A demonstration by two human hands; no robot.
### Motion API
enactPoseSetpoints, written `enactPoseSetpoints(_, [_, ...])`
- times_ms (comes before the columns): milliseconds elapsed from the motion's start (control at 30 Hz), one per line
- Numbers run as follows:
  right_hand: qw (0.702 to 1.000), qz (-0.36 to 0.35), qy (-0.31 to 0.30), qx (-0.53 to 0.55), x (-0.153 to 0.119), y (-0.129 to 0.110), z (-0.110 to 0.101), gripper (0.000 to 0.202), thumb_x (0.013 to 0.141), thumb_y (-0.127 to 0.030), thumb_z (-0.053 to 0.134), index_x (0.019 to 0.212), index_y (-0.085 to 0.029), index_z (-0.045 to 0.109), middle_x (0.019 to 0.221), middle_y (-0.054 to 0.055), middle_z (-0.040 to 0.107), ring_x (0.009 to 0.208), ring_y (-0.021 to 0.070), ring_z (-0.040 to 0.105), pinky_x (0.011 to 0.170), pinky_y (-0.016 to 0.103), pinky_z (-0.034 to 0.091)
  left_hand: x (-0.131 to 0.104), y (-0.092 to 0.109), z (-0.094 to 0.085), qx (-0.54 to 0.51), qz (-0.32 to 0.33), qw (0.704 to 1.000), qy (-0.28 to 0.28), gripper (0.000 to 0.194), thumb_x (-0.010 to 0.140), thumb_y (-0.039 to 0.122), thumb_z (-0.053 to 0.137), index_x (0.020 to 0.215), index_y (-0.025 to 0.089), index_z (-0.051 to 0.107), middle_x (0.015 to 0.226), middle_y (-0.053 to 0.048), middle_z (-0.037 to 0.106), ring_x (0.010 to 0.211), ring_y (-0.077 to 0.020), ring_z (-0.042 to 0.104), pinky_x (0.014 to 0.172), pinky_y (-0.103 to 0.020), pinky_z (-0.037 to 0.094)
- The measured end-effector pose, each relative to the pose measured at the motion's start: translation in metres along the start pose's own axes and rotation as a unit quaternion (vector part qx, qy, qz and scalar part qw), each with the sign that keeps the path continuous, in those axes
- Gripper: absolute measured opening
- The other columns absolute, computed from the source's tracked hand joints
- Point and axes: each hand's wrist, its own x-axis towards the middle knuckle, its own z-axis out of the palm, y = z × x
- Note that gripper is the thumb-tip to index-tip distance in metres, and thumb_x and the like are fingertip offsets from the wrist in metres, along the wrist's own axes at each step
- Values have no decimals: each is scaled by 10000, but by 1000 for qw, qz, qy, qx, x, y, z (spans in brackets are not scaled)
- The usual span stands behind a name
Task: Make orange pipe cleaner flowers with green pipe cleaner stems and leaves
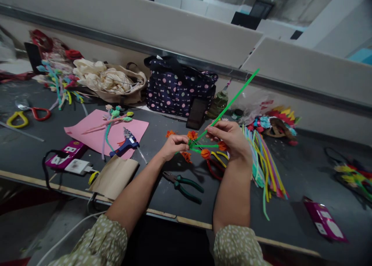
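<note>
My left hand point(176, 146) pinches the green joined stems of a cluster of orange pipe-cleaner flowers point(205, 154). The orange blooms spread out around my fingers on short green stems. My right hand point(229, 138) is closed on a long bright green pipe cleaner point(236, 97), which slants up and to the right from the cluster's centre. Below the hands lie pliers point(186, 184) with dark green handles. Red-handled scissors point(214, 169) are partly hidden behind my right wrist. A bundle of coloured pipe cleaners point(266, 161) lies right of my right forearm.
A glue gun point(126, 142) rests on pink paper point(87, 124) at left, near a purple power strip point(68, 155) and brown cardboard point(116, 177). Behind stand a dotted dark bag point(177, 88), a phone point(197, 114) and a glass bottle point(218, 102). Another purple strip point(324, 219) lies right.
</note>
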Motion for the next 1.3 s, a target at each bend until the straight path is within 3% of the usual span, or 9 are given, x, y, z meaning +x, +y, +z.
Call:
enactPoseSetpoints(100, [998,24,0,52,1,4,-1,311,697,-478,684,713,-168,666,601,25,669,449,99,550,433,223,429,1,-1,-1,-17,2,1000,10,142,583,228,733,613,135,630,548,22,520,441,-50,426,438,-195,306])
enactPoseSetpoints(300, [996,-23,38,77,11,16,5,327,732,-494,636,788,-173,663,603,4,634,457,102,556,426,221,427,4,0,0,-74,15,995,63,192,588,210,722,569,139,545,534,36,497,456,-60,448,460,-204,317])
enactPoseSetpoints(467, [997,-39,-62,14,20,27,22,305,669,-427,706,819,-163,684,688,8,658,571,113,579,522,234,464,8,-1,-2,-104,26,988,115,199,589,224,729,587,140,549,507,44,482,443,-61,443,452,-201,317])
enactPoseSetpoints(633, [992,4,-92,90,20,45,46,343,656,-379,730,924,-172,672,784,24,676,650,127,588,538,232,466,12,-1,-4,-116,45,977,174,180,595,229,724,628,139,572,549,37,532,469,-62,468,476,-195,353])
enactPoseSetpoints(767, [982,1,5,188,15,60,71,367,599,-328,778,922,-201,657,789,-5,668,622,103,561,551,223,460,13,-1,-4,-112,54,975,186,157,614,235,709,647,135,593,576,27,567,472,-62,479,490,-195,373])
enactPoseSetpoints(900, [951,41,94,291,8,70,92,333,598,-324,771,882,-205,644,727,-30,639,553,80,520,511,212,430,12,-1,0,-108,61,974,190,140,625,231,698,639,135,598,575,28,564,476,-63,479,487,-191,369])
enactPoseSetpoints(1133, [946,-8,215,242,1,73,105,235,623,-311,745,758,-162,625,660,-29,610,555,80,498,530,213,412,9,-5,8,-48,73,985,149,178,643,239,695,572,139,565,540,43,489,489,-64,470,508,-194,375])
enactPoseSetpoints(1300, [940,-33,258,219,1,70,107,186,641,-291,719,686,-151,605,613,-30,588,534,79,492,560,227,440,8,-10,12,-32,59,988,139,173,650,235,694,580,137,570,555,39,492,492,-58,461,488,-183,378])
